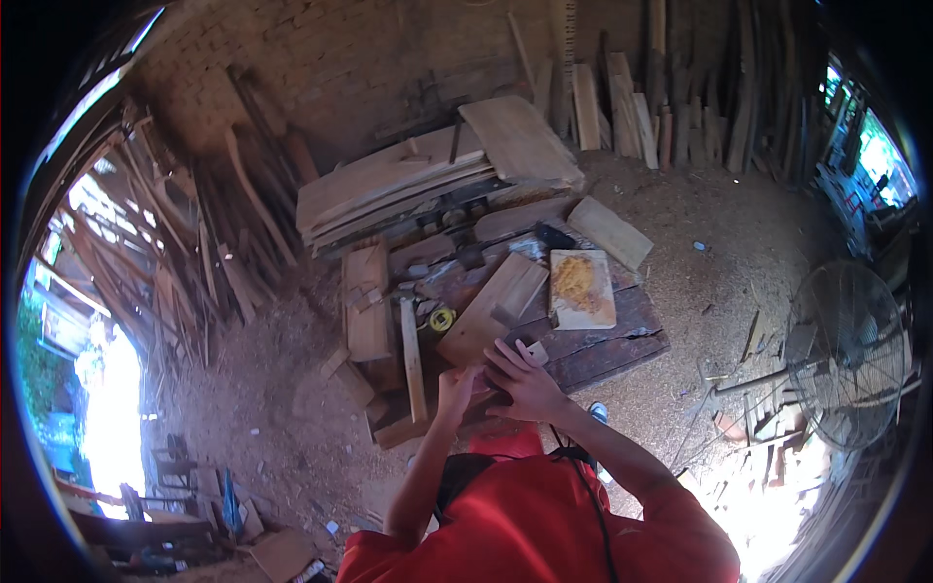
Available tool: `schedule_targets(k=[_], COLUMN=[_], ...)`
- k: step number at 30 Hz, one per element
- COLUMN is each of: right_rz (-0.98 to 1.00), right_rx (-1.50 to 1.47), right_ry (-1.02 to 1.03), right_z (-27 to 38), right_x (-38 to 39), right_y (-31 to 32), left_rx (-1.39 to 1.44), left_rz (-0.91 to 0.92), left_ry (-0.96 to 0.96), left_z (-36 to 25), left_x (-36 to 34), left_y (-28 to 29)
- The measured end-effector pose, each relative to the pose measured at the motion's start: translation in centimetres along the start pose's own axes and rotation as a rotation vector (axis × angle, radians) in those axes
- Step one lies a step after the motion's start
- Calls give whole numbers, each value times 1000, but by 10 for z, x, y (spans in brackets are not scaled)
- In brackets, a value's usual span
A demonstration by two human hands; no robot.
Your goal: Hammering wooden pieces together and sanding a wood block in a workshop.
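Both my hands are at the near edge of a dark wooden workbench [603,355]. My left hand [455,394] is closed, its fingertips pinched together near my right palm; what they hold, if anything, is too small to make out. My right hand [530,387] has its fingers stretched out and slightly apart, lying over the bench edge. A small pale wood block [537,353] sits at its fingertips. Just beyond my hands a wide wooden board [494,309] lies at a slant. Left of it are a yellow tape measure [441,320] and a long narrow wooden strip [413,361].
A pale board with yellow-brown dust [583,290] lies on the bench's right side. Beyond stand stacked planks [389,189]. A thick wooden piece [366,301] is at the left. A large fan [847,355] stands far right. Timber [258,194] leans against the walls.
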State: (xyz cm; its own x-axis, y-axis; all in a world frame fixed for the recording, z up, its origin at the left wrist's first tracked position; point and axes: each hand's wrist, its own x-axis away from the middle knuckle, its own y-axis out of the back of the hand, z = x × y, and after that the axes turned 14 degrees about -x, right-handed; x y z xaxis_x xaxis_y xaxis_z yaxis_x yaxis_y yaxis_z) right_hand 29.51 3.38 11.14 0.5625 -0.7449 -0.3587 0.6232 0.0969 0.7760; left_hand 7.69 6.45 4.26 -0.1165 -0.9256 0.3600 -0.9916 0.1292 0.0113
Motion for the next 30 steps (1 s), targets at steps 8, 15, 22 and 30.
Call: schedule_targets(k=[8, 15, 22, 30], right_rz=[246, 8, 172, -148], right_rx=[-192, -67, -258, -126], right_ry=[71, -182, 103, -430], right_z=[-44, -94, -15, -48], right_x=[18, 45, 24, 32], right_y=[-84, -56, -103, -95], left_rx=[-104, -1038, -1146, -1276], left_rz=[-166, -307, -386, -506], left_ry=[-29, -351, -331, -364], left_z=[32, 62, 71, 92], left_x=[61, 84, 94, 96], left_y=[17, 32, 45, 75])
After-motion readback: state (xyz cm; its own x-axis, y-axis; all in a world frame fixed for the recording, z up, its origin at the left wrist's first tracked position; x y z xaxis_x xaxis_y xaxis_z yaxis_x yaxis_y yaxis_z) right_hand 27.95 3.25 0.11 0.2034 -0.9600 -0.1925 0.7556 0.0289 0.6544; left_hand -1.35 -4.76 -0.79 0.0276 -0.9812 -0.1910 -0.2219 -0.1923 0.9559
